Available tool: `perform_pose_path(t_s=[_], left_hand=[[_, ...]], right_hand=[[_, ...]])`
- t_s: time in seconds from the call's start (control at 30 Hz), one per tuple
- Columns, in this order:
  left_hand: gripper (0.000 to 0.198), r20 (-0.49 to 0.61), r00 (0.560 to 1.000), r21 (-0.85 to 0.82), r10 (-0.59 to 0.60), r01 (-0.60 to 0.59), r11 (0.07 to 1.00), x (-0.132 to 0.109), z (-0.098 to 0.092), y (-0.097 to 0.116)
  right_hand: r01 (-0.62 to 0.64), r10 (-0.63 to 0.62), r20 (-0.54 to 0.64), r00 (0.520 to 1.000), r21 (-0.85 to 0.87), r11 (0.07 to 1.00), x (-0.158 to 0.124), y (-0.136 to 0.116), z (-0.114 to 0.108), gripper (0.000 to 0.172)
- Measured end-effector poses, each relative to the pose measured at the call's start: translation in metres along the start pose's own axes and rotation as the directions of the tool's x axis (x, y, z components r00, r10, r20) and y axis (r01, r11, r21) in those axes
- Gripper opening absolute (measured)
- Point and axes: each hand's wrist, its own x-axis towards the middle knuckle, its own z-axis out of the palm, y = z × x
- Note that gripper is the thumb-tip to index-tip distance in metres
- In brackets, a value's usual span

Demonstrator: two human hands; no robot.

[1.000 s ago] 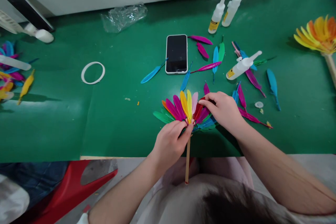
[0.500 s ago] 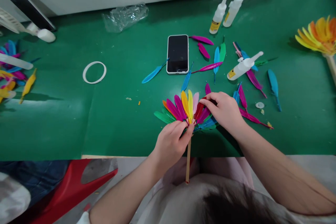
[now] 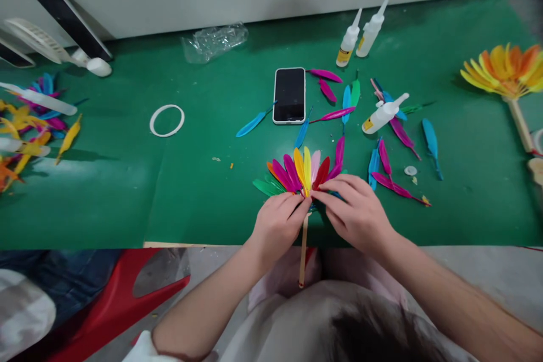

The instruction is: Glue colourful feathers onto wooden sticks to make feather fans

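Note:
A fan of coloured feathers [image 3: 302,172] on a wooden stick [image 3: 302,257] lies at the near edge of the green table [image 3: 190,192]. My left hand [image 3: 275,229] pinches the base of the fan where the feathers meet the stick. My right hand [image 3: 356,215] rests on the fan's right side, fingers closed on the feather bases next to the red feather [image 3: 321,173]. The stick points back towards my body.
Loose feathers [image 3: 392,181] lie right of the fan, with a glue bottle [image 3: 383,113] on its side and two upright ones [image 3: 360,34] behind. A phone [image 3: 289,95], white ring [image 3: 167,120], plastic wrap [image 3: 214,41], feather pile [image 3: 29,124] and finished orange fan [image 3: 504,70] surround them.
My right hand has slid from the feather tips down to the base of the fan, beside my left hand. The camera has pulled back slightly.

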Motion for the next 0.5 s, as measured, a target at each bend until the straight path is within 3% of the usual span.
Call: perform_pose_path(t_s=[0.23,0.5], left_hand=[[0.023,-0.097,0.995,-0.075,-0.032,0.025,0.997,0.006,-0.009,-0.006],[0.023,0.016,0.982,-0.067,0.189,-0.187,0.980,0.023,-0.009,-0.022]], right_hand=[[0.023,-0.020,0.057,0.998,-0.059,0.998,-0.013,-0.004,0.012,0.024],[0.050,-0.044,0.053,0.998,-0.107,0.993,-0.016,-0.007,0.014,0.025]])
